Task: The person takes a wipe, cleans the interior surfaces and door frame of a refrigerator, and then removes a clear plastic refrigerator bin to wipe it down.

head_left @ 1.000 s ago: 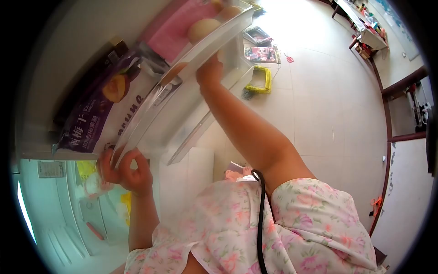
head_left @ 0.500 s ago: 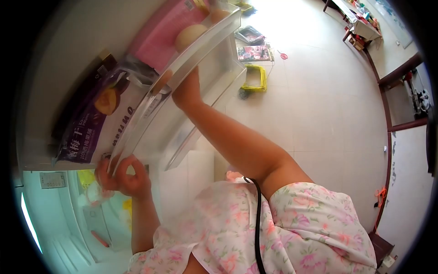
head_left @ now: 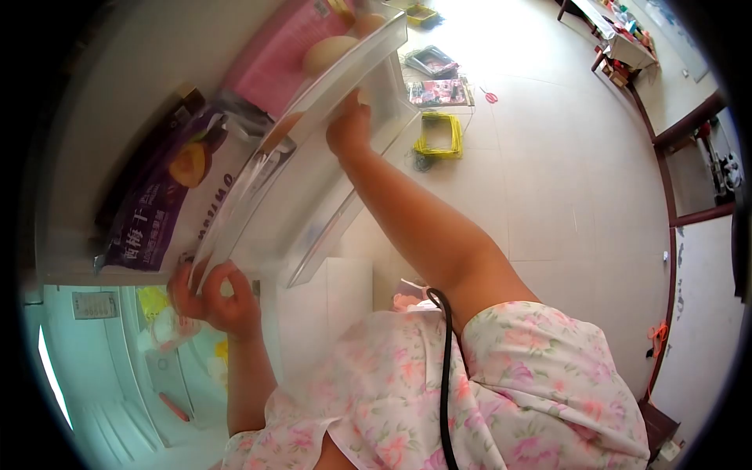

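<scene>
A clear plastic door bin [head_left: 313, 211] crosses the upper left at a slant. My left hand [head_left: 219, 298] grips its lower-left end, thumb and fingers pinched on the rim. My right hand [head_left: 350, 129] is against the bin's front wall near the upper end, its fingers curled. Whether it holds anything there cannot be made out. Behind the wall stand a purple and white bag of prunes [head_left: 168, 192], a pink package [head_left: 278, 51] and a round, pale egg-like thing [head_left: 329, 55].
At lower left lies a pale green fridge interior [head_left: 94, 368] with bags in it. Yellow wire frames [head_left: 440, 135], a printed sheet [head_left: 435, 92] and red scissors [head_left: 489, 95] are on the tiled floor [head_left: 564, 196]. A table [head_left: 619, 47] stands at upper right. A black cord [head_left: 444, 384] hangs before my floral clothing.
My right hand has moved up and to the right along the bin's front wall. My left hand stays pinched on the bin's lower end.
</scene>
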`<action>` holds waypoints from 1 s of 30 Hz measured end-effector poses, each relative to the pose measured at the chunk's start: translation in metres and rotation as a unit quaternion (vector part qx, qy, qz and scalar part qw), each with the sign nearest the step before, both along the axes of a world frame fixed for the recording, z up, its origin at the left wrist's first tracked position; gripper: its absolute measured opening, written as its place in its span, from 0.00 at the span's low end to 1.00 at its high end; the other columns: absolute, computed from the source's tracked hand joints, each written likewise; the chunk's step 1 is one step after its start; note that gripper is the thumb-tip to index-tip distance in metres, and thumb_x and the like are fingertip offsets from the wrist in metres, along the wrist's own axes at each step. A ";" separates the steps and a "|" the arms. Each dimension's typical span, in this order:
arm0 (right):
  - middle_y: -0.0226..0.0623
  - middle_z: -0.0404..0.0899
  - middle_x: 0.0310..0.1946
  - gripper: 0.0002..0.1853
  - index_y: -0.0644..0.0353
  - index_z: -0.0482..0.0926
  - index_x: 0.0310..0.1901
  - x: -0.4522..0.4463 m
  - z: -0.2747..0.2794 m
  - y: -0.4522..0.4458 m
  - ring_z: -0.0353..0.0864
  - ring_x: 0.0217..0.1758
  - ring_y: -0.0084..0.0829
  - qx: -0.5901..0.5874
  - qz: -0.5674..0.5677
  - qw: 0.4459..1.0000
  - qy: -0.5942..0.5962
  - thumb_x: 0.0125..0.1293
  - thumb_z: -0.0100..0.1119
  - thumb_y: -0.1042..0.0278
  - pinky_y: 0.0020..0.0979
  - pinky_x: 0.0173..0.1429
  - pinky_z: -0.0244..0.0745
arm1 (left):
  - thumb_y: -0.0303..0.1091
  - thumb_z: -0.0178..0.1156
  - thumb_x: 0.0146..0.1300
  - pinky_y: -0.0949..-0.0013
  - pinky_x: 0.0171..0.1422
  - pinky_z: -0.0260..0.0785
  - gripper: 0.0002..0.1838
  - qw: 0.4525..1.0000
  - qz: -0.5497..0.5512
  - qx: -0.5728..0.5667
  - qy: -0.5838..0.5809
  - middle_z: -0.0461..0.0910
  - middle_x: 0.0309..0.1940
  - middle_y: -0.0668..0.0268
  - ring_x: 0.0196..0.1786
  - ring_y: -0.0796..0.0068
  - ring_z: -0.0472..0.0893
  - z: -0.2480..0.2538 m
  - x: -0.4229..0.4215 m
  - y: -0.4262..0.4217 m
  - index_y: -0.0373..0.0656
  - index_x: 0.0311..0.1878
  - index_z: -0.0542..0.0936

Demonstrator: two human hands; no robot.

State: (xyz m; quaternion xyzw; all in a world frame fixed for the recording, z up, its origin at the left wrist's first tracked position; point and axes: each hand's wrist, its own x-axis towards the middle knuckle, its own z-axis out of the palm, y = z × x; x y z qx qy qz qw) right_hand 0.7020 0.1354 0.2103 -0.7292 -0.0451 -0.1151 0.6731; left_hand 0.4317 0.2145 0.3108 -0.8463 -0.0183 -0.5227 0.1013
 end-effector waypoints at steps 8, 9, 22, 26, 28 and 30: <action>0.60 0.66 0.46 0.37 0.68 0.56 0.66 0.005 0.012 -0.011 0.67 0.52 0.57 -0.101 0.002 0.992 -0.074 0.50 0.49 0.86 0.45 0.58 0.65 | 0.21 0.63 0.54 0.59 0.55 0.72 0.06 1.000 0.002 0.006 0.017 0.62 0.52 0.58 0.58 0.58 0.67 0.006 -0.001 -0.007 0.44 0.32 0.77; 0.59 0.66 0.47 0.38 0.67 0.54 0.67 0.006 0.017 -0.020 0.67 0.53 0.56 -0.084 0.003 0.996 -0.011 0.51 0.49 0.86 0.44 0.59 0.65 | 0.19 0.63 0.55 0.65 0.52 0.76 0.06 0.999 0.009 0.021 0.039 0.59 0.55 0.59 0.58 0.62 0.67 0.007 -0.001 -0.008 0.40 0.33 0.76; 0.29 0.82 0.38 0.10 0.46 0.84 0.33 -0.025 -0.024 0.011 0.77 0.53 0.40 -0.637 0.353 0.679 -0.096 0.46 0.68 0.65 0.32 0.56 0.69 | 0.18 0.65 0.53 0.67 0.51 0.76 0.08 1.000 -0.018 -0.012 -0.006 0.59 0.55 0.59 0.58 0.64 0.66 0.002 0.011 -0.011 0.40 0.33 0.77; 0.29 0.82 0.38 0.10 0.44 0.84 0.33 -0.078 -0.013 0.019 0.76 0.49 0.40 -0.631 0.372 0.657 -0.177 0.46 0.68 0.65 0.32 0.49 0.71 | 0.22 0.65 0.53 0.65 0.53 0.75 0.07 1.000 -0.012 -0.026 -0.010 0.60 0.54 0.59 0.59 0.60 0.65 0.002 0.006 -0.013 0.44 0.32 0.77; 0.31 0.81 0.41 0.12 0.45 0.84 0.35 -0.070 -0.019 0.029 0.75 0.50 0.39 -0.637 0.302 0.703 -0.091 0.45 0.69 0.63 0.33 0.49 0.71 | 0.19 0.65 0.53 0.67 0.52 0.76 0.08 1.000 -0.013 -0.015 -0.004 0.59 0.55 0.59 0.59 0.63 0.66 0.006 0.004 -0.013 0.41 0.34 0.77; 0.34 0.79 0.47 0.20 0.50 0.83 0.41 -0.051 -0.027 0.032 0.73 0.53 0.38 -0.643 0.181 0.744 0.006 0.44 0.72 0.57 0.35 0.51 0.71 | 0.20 0.65 0.53 0.67 0.52 0.76 0.08 1.000 0.001 0.005 0.019 0.59 0.55 0.58 0.59 0.62 0.66 0.007 0.000 -0.011 0.42 0.33 0.77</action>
